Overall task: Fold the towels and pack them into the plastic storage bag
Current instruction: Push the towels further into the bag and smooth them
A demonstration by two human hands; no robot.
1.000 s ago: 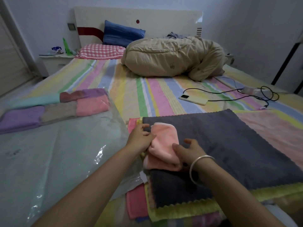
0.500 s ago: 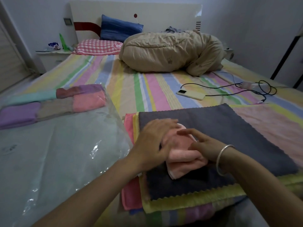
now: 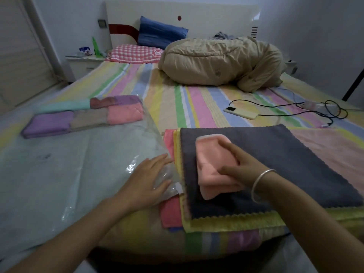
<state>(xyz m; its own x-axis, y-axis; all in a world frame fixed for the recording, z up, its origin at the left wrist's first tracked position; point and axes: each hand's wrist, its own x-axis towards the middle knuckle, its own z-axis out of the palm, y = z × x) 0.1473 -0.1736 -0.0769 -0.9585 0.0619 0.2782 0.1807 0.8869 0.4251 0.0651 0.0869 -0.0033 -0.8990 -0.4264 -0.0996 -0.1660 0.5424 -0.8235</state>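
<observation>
On the striped bed (image 3: 197, 103) in a white room lie two pillows (image 3: 161, 35) and one phone (image 3: 241, 113), and by the front edge the right grip (image 3: 242, 168) grasps one folded pink towel (image 3: 212, 160) on the towel stack (image 3: 295, 164) while the left grip (image 3: 145, 178) lies released on one plastic bag (image 3: 69, 174).

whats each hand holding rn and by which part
The right hand grips the folded pink towel by its right side. The left hand holds nothing; it rests flat on the bag edge.
</observation>
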